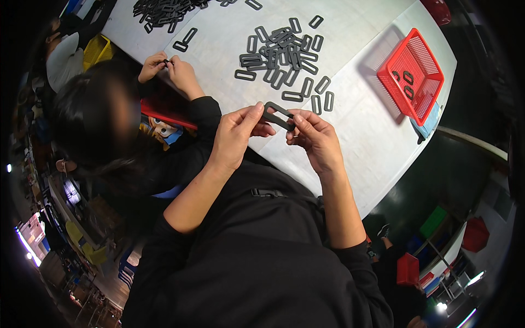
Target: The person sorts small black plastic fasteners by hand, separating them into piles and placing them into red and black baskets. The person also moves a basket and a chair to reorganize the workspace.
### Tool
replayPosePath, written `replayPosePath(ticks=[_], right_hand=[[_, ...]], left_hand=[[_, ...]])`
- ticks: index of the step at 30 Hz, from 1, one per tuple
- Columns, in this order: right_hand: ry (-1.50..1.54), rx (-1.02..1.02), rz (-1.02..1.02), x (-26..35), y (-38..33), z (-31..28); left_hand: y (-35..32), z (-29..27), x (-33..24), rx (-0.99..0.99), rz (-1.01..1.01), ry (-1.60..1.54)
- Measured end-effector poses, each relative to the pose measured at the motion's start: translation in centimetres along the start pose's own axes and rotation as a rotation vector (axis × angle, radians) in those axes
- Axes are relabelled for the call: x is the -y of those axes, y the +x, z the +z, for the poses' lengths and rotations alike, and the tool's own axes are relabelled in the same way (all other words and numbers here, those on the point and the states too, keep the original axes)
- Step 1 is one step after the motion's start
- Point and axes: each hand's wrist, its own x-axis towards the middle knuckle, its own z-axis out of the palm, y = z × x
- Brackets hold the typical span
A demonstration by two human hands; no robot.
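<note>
Between both hands I hold a black rectangular loop buckle (277, 121), a flat ring with a long open slot, raised just past the table's near edge. My left hand (240, 131) pinches its left end between thumb and fingers. The right end is gripped by my right hand (315, 136), thumb on top and fingers curled beneath. Just beyond lies a loose pile of similar black loop buckles (283, 52), with several strays around it. One stray buckle (292, 97) lies close to my fingers.
A red perforated basket (413, 76) holding a few black loops stands at the right of the white table (350, 38). A bigger heap of black pieces (158, 12) lies far left. On my left a co-worker's hands (170, 71) hold a small dark piece.
</note>
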Motion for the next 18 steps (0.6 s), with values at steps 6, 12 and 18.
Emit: replayPosePath(ticks=[6, 12, 18], right_hand=[[-0.386, -0.016, -0.363, -1.0, -0.5, 0.3], [-0.343, -0.01, -0.39, -1.3, -1.3, 0.3], [-0.265, 0.018, -0.307, -1.2, -1.9, 0.1]], left_hand=[[-0.3, 0.3, -0.4, 0.092, -0.083, -0.224], [-0.7, -0.1, -0.4, 0.076, -0.058, -0.227], [-1.6, 0.2, -0.5, 0.081, -0.042, -0.181]])
